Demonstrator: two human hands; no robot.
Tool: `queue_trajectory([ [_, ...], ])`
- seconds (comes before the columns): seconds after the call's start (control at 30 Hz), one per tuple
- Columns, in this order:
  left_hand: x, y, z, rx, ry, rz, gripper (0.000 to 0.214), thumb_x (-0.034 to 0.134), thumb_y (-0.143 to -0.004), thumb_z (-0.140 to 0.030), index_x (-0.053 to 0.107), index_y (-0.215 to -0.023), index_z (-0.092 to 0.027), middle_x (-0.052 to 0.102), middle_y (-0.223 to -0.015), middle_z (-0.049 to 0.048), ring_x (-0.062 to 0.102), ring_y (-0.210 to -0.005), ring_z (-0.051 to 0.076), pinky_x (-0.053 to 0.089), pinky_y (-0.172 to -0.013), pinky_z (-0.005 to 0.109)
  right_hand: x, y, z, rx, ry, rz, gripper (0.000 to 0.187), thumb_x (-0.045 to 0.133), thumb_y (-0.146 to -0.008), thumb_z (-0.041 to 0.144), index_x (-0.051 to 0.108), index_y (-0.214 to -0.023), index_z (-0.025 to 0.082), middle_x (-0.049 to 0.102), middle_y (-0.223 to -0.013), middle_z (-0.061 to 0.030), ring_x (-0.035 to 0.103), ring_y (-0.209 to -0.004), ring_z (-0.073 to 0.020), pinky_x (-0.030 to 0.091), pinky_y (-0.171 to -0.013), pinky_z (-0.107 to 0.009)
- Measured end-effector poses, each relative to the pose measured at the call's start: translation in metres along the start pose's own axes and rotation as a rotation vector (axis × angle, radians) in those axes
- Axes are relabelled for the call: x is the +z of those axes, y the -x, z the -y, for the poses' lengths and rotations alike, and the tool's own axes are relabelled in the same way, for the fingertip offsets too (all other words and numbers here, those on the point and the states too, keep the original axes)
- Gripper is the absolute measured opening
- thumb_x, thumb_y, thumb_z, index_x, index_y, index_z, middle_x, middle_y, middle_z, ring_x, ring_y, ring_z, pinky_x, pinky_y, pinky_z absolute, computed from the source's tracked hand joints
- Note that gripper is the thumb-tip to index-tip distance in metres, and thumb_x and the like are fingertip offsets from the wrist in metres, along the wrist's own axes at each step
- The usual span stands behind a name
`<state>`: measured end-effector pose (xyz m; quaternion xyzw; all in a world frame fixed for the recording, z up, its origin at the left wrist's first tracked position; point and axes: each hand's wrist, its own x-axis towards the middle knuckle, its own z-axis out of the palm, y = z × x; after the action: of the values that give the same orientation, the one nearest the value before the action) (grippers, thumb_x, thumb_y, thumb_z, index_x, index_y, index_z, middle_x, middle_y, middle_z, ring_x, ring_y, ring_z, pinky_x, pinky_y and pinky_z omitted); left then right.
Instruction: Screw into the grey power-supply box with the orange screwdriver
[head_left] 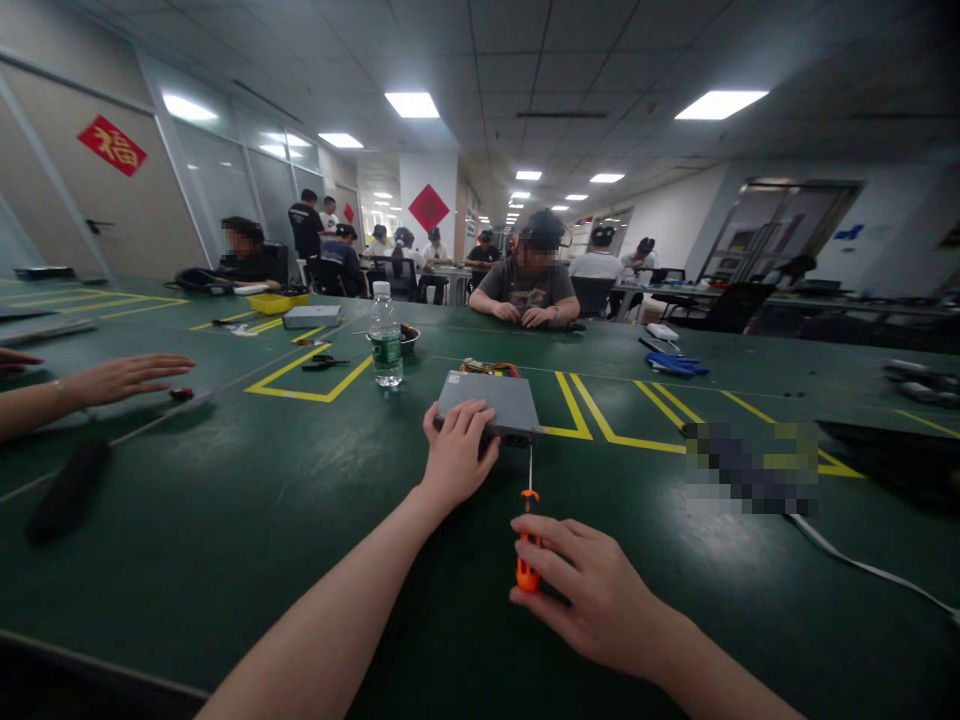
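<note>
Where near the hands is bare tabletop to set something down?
Bare mat lies left of the left hand, this side of the water bottle, and between right hand and white cable. Crowded around grey box and screwdriver.

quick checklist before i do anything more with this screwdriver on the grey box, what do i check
1. Left hand steadying the grey box: ok, it rests on the box's near left corner.
2. Right hand gripping the screwdriver: ok, fingers wrap the orange handle.
3. Tip seated in a screw: cannot tell, the spot on the box's near face is too small to see.
4. Water bottle away from the box: ok, upright, apart to the left.
5. Wires behind the box unplugged: cannot tell, mostly hidden.
6. Another person's hand out of the way: ok, far left.
</note>
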<state>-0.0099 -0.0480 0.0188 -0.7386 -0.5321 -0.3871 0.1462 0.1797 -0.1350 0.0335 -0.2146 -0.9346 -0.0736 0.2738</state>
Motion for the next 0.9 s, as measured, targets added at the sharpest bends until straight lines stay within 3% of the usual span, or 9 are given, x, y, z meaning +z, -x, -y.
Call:
queue_trajectory([
  [0.13, 0.0011, 0.0005, -0.0005, -0.014, 0.006, 0.002, 0.027, 0.051, -0.084, -0.03, 0.052, -0.111, -0.028, 0.056, -0.124, 0.004, 0.045, -0.119, 0.023, 0.012, -0.106, 0.054, 0.0029, 0.0011, -0.0014, 0.032, -0.048, -0.042, 0.023, 0.049, -0.09, 0.036, 0.052, -0.099, 0.015, 0.062, -0.107, -0.0139, 0.063, -0.089, -0.0201, 0.051, -0.073, -0.032],
  [0.3, 0.0016, 0.0003, -0.0006, -0.032, 0.017, 0.022, 0.029, 0.052, -0.083, -0.03, 0.05, -0.112, -0.027, 0.054, -0.126, 0.0051, 0.043, -0.12, 0.024, 0.016, -0.104, 0.055, -0.0048, -0.0028, 0.0021, 0.021, -0.011, 0.07, 0.03, 0.048, -0.088, 0.028, 0.05, -0.116, 0.018, 0.058, -0.112, -0.0141, 0.061, -0.093, -0.0217, 0.051, -0.074, -0.034],
  [0.5, 0.0009, 0.0004, 0.0001, -0.026, 0.009, 0.016, 0.029, 0.052, -0.083, -0.029, 0.051, -0.112, -0.028, 0.055, -0.125, 0.0046, 0.043, -0.12, 0.024, 0.018, -0.104, 0.055, 0.0028, -0.0018, -0.0001, 0.011, 0.008, -0.095, 0.021, 0.048, -0.089, 0.034, 0.051, -0.099, 0.016, 0.062, -0.102, -0.0134, 0.064, -0.084, -0.0195, 0.053, -0.068, -0.031],
  [0.67, 0.0005, 0.0004, 0.0002, -0.024, 0.018, 0.018, 0.029, 0.051, -0.084, -0.029, 0.05, -0.113, -0.028, 0.054, -0.126, 0.0047, 0.042, -0.12, 0.023, 0.017, -0.104, 0.054, 0.0001, 0.0007, 0.0008, -0.005, 0.029, -0.175, 0.021, 0.049, -0.088, 0.03, 0.049, -0.104, 0.016, 0.063, -0.104, -0.0141, 0.066, -0.084, -0.0199, 0.054, -0.068, -0.029],
  [0.9, -0.0001, 0.0006, -0.0002, -0.019, 0.01, 0.012, 0.029, 0.051, -0.084, -0.029, 0.05, -0.113, -0.027, 0.055, -0.126, 0.0041, 0.044, -0.12, 0.023, 0.017, -0.104, 0.054, 0.0014, -0.003, 0.0031, -0.053, -0.035, -0.111, 0.022, 0.047, -0.089, 0.029, 0.047, -0.106, 0.015, 0.063, -0.106, -0.016, 0.065, -0.089, -0.0209, 0.054, -0.072, -0.03],
])
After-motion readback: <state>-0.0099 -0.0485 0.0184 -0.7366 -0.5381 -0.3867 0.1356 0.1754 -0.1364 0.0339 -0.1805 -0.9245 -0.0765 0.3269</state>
